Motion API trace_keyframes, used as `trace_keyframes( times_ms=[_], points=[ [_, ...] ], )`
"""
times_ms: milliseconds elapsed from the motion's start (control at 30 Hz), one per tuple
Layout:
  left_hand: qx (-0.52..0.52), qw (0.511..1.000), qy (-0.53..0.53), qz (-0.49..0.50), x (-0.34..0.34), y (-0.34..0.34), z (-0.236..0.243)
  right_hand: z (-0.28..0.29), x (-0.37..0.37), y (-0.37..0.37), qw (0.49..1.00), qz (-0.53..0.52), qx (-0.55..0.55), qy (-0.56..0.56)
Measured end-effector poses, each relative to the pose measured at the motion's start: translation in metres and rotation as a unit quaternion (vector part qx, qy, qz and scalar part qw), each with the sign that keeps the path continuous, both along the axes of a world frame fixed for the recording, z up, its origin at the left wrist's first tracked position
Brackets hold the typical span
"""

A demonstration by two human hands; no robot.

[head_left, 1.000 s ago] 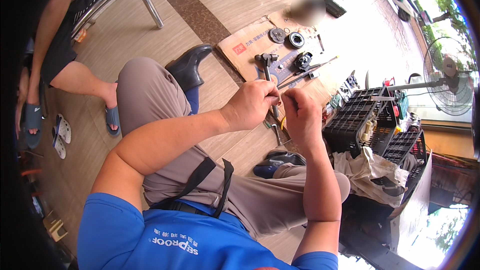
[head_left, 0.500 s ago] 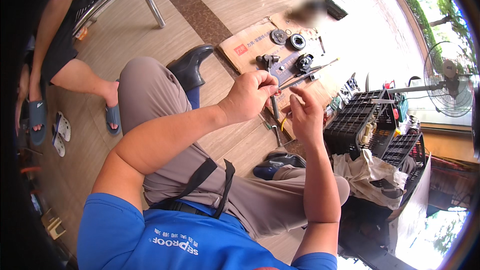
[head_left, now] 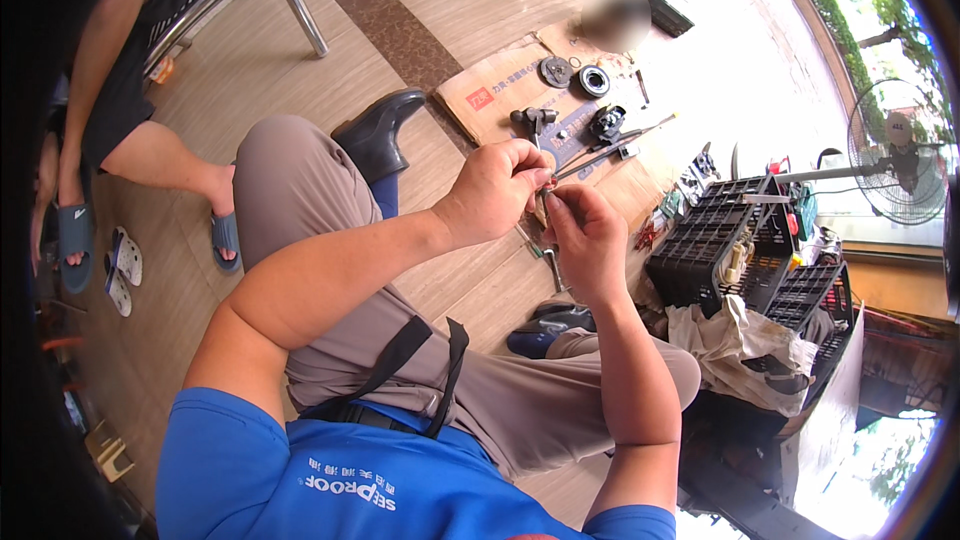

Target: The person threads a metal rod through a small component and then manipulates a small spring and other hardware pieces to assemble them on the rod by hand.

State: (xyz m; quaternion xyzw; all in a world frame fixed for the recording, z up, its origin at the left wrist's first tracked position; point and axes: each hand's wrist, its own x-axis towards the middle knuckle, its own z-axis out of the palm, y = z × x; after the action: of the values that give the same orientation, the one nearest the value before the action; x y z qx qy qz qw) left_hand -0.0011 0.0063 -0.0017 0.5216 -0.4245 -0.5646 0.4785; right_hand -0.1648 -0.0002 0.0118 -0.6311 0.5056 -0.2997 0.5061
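Observation:
My left hand point(head_left: 488, 190) is closed, its fingertips pinching a small red-and-metal piece point(head_left: 550, 181). My right hand point(head_left: 588, 243) is just below, thumb and index curled against that piece; what exactly they grip is too small to name. Behind the hands, a black T-shaped tool point(head_left: 533, 118) rests on cardboard point(head_left: 650, 190), with a black mechanical component point(head_left: 607, 123), long thin rods point(head_left: 650, 127), a flat disc point(head_left: 556, 70) and a dark ring point(head_left: 592, 81).
A person's bare leg point(head_left: 165, 150) and steel chair point(head_left: 300, 10) are at left, near white clogs point(head_left: 122, 270). Stacked black crates point(head_left: 700, 230), a cloth bag point(head_left: 755, 355) and a standing fan point(head_left: 895, 155) are at right. My boot point(head_left: 375, 135) lies beside the cardboard.
My left hand has risen slightly. My right hand opened a little and dropped away, then came back left against the left fingertips, curled again.

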Motion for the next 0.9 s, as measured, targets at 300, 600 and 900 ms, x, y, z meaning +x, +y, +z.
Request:
trace_keyframes(
  times_ms=[300,600,900],
  points=[
    [-0.102,0.988,-0.119,0.0,-0.006,0.004,-0.006,0.019,-0.001,0.003,0.958,0.034,-0.231,0.167],
    [-0.199,0.96,-0.194,-0.027,-0.011,0.009,-0.006,0.023,-0.01,-0.009,0.931,0.086,-0.297,0.195],
    [-0.11,0.982,-0.143,-0.048,-0.011,0.008,-0.006,0.022,-0.011,-0.01,0.939,0.096,-0.271,0.19]
  ],
)
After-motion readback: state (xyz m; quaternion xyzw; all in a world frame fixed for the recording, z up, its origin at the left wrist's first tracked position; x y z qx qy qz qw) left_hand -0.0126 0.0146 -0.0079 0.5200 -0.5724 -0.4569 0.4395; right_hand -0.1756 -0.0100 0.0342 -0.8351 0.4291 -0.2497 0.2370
